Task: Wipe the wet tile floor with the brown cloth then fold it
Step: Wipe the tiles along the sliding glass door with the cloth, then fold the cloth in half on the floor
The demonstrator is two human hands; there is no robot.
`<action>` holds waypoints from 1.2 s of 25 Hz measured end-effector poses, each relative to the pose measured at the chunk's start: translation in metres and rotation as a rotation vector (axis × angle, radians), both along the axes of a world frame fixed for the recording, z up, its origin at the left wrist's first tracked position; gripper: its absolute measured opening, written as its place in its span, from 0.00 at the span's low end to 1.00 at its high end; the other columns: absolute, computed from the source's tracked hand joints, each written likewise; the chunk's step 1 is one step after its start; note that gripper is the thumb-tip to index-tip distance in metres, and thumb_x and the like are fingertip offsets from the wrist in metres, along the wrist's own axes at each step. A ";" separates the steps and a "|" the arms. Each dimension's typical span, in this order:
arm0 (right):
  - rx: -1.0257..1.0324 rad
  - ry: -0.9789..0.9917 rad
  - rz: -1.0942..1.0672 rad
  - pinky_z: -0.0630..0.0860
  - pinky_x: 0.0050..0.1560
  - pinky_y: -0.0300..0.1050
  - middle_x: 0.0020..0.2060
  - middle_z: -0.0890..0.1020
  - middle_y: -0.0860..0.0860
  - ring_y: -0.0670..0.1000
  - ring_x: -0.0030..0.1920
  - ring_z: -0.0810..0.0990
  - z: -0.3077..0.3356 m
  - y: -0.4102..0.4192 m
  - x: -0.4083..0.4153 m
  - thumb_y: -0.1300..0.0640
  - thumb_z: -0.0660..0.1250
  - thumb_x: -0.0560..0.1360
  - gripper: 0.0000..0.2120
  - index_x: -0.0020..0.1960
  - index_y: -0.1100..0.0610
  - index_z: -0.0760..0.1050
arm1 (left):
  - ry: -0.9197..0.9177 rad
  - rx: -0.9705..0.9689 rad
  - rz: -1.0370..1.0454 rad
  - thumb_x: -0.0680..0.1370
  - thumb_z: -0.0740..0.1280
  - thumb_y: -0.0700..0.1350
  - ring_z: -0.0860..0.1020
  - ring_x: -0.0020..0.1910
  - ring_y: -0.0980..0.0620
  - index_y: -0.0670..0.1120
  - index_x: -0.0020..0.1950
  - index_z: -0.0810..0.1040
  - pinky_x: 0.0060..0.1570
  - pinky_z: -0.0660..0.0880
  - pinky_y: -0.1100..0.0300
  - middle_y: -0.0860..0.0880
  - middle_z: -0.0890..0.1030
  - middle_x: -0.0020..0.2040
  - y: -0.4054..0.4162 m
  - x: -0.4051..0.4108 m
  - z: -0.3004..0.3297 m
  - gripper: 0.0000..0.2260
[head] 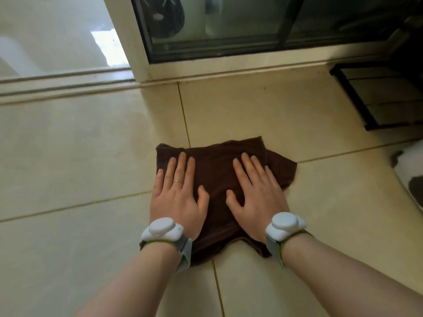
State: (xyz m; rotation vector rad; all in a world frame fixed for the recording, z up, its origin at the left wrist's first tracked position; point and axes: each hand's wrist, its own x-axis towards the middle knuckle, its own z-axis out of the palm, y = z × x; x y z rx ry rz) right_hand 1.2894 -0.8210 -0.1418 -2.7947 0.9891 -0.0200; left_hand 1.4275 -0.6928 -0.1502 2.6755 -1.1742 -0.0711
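Both hands lie flat, fingers spread, on the cloth point(219, 179): left hand point(177, 197) at its left edge, right hand point(256, 197) right of centre, gripping nothing, tiles point(80, 156) beneath.

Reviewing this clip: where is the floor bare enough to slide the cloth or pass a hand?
Bare tile floor lies left of the brown cloth, up to the door track, and ahead toward the door frame. Both the left hand and right hand press flat on the cloth. The right is tighter: black rack and a spotted object.
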 end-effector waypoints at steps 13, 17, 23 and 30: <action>0.130 0.160 0.015 0.44 0.82 0.51 0.84 0.48 0.52 0.53 0.84 0.45 0.019 0.065 -0.059 0.36 0.48 0.80 0.37 0.85 0.51 0.48 | 0.105 0.120 -0.048 0.80 0.50 0.59 0.50 0.82 0.49 0.53 0.83 0.54 0.80 0.47 0.51 0.51 0.52 0.84 0.067 -0.050 0.017 0.31; 0.089 0.095 0.015 0.66 0.68 0.52 0.71 0.74 0.54 0.57 0.70 0.72 0.052 0.035 -0.040 0.45 0.62 0.79 0.27 0.75 0.53 0.70 | 0.008 0.131 -0.172 0.80 0.59 0.52 0.72 0.66 0.42 0.49 0.74 0.67 0.61 0.69 0.50 0.46 0.73 0.70 0.054 -0.014 0.053 0.22; 0.163 0.289 0.007 0.66 0.68 0.53 0.69 0.74 0.52 0.58 0.70 0.70 0.079 -0.014 -0.013 0.55 0.67 0.73 0.34 0.78 0.48 0.63 | -0.005 0.339 -0.128 0.77 0.63 0.45 0.71 0.68 0.44 0.50 0.73 0.66 0.64 0.66 0.53 0.48 0.73 0.69 0.034 0.030 0.069 0.23; 0.248 0.542 -0.021 0.68 0.35 0.45 0.49 0.79 0.54 0.53 0.39 0.74 0.085 -0.010 -0.003 0.63 0.62 0.77 0.12 0.59 0.58 0.75 | 0.039 0.386 -0.171 0.76 0.64 0.39 0.71 0.43 0.45 0.46 0.52 0.68 0.43 0.64 0.56 0.46 0.75 0.50 0.036 0.031 0.072 0.08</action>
